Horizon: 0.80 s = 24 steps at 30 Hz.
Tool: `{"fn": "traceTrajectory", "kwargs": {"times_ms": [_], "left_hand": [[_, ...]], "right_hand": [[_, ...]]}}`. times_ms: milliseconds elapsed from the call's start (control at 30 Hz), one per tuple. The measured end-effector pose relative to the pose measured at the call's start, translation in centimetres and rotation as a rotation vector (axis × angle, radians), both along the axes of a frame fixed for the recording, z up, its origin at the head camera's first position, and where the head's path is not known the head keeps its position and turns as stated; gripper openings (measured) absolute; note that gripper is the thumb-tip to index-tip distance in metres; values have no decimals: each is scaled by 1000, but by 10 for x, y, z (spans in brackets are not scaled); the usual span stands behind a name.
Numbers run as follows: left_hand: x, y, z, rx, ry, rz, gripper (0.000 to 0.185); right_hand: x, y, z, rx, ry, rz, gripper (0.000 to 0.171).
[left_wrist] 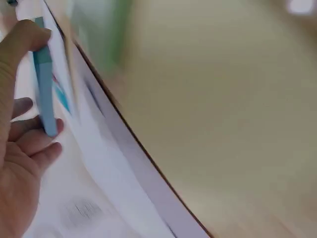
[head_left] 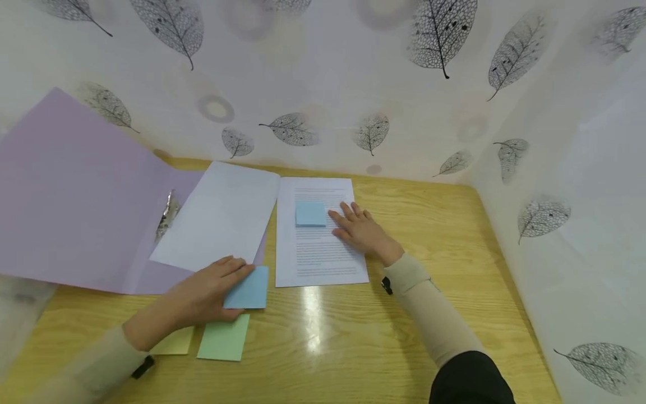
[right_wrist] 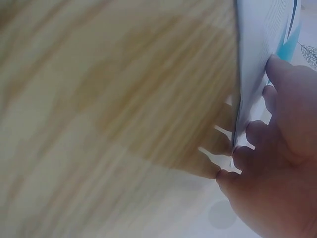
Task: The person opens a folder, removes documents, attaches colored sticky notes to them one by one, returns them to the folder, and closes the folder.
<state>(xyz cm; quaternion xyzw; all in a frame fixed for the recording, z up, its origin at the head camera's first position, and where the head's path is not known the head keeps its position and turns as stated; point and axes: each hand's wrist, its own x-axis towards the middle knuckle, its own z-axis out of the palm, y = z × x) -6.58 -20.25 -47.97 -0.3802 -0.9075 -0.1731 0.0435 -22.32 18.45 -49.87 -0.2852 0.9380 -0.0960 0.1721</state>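
My left hand [head_left: 204, 292] pinches a pad of blue sticky notes [head_left: 251, 290] between thumb and fingers, just in front of the purple folder. Seen edge-on in the left wrist view, the pad [left_wrist: 45, 91] has visible thickness. The right hand [head_left: 360, 231] rests with spread fingers on the right part of a printed sheet [head_left: 328, 258]. A blue sticky note [head_left: 310, 214] lies on the upper text of that sheet, right by the right fingertips. In the right wrist view, the fingertips [right_wrist: 242, 156] lie along the paper's edge.
A purple folder [head_left: 75, 196] lies spread at the left, its metal clip [head_left: 166, 216] showing. White paper [head_left: 222, 213] covers its right side, turned over beside the printed sheet. Green [head_left: 224, 339] and yellow [head_left: 174, 343] sticky notes lie on the wooden table [head_left: 444, 224] near the left forearm. Leaf-patterned covering stands behind.
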Motion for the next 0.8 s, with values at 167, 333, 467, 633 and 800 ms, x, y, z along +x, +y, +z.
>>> {"fn": "traceTrajectory", "kwargs": {"times_ms": [167, 333, 467, 633, 800], "left_hand": [[32, -76, -9, 53, 43, 151, 101], [63, -141, -20, 19, 50, 235, 102], [84, -179, -28, 15, 72, 233, 109], [99, -199, -39, 17, 31, 221, 117], [97, -192, -35, -138, -128, 360, 122]], "right_hand": [[2, 1, 0, -2, -3, -3, 62], [1, -2, 2, -10, 5, 11, 61], [0, -2, 1, -3, 16, 14, 61], [-1, 1, 0, -10, 19, 12, 61], [0, 5, -2, -9, 27, 3, 61]]}}
